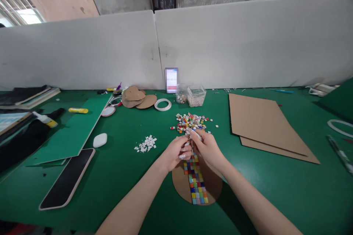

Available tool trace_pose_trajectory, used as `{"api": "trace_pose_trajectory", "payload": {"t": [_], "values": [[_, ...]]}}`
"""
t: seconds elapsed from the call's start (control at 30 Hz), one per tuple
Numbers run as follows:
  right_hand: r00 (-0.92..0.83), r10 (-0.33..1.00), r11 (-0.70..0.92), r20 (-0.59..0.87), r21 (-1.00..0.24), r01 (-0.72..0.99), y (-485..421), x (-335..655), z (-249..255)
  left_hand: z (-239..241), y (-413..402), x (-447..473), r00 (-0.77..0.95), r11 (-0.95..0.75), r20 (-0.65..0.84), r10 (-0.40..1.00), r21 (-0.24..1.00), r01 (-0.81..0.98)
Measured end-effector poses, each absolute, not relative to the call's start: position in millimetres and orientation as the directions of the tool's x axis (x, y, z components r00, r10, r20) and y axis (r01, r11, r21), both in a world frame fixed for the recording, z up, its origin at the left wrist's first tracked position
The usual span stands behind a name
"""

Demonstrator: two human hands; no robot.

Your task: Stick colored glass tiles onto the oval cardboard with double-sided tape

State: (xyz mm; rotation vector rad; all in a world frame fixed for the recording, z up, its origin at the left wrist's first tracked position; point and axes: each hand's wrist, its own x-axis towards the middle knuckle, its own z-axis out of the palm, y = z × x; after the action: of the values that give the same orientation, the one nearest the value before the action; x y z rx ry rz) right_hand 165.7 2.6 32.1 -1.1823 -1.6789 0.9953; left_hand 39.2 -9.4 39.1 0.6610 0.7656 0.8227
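My left hand [176, 151] and my right hand [206, 147] meet fingertip to fingertip above a round cardboard piece [212, 185]. A strip of coloured mosaic tiles [196, 181] is laid down its middle. Both hands are closed in a pinch on something small and pale that I cannot make out. Just beyond my fingers lies a loose pile of coloured tiles [191, 121]. A small heap of white paper scraps [146, 144] lies to the left of my left hand.
A phone [67, 178] lies face down at the left by a white oval object [99, 140] and a green board [71, 132]. Cardboard sheets [264, 125] lie on the right. Clear tile boxes [196, 95], a tape ring [162, 104] and cardboard cut-outs [136, 97] stand by the partition.
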Motion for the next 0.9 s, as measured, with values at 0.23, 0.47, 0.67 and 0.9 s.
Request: {"api": "trace_pose_trajectory", "payload": {"t": [0.23,0.47,0.67,0.9], "values": [[-0.261,0.961,0.119,0.089,-0.988,0.103,2.7,166.5,36.9,37.0,-12.2,43.3,0.321,0.364,-0.259,0.911,0.871,-0.331],[-0.24,0.967,0.097,0.084,-0.994,0.044,1.0,164.2,41.3,31.2,-17.5,45.2,0.049,-0.086,0.08,0.996,0.986,0.144],[-0.207,0.976,0.085,0.071,-0.995,0.056,-2.0,162.2,42.6,31.9,-19.7,45.6,0.036,-0.173,0.17,0.985,0.94,0.294],[-0.08,0.979,0.198,0.187,-0.968,0.158,-10.6,159.3,45.8,31.3,-26.3,44.7,0.05,-0.36,0.383,0.922,0.805,0.472]]}}
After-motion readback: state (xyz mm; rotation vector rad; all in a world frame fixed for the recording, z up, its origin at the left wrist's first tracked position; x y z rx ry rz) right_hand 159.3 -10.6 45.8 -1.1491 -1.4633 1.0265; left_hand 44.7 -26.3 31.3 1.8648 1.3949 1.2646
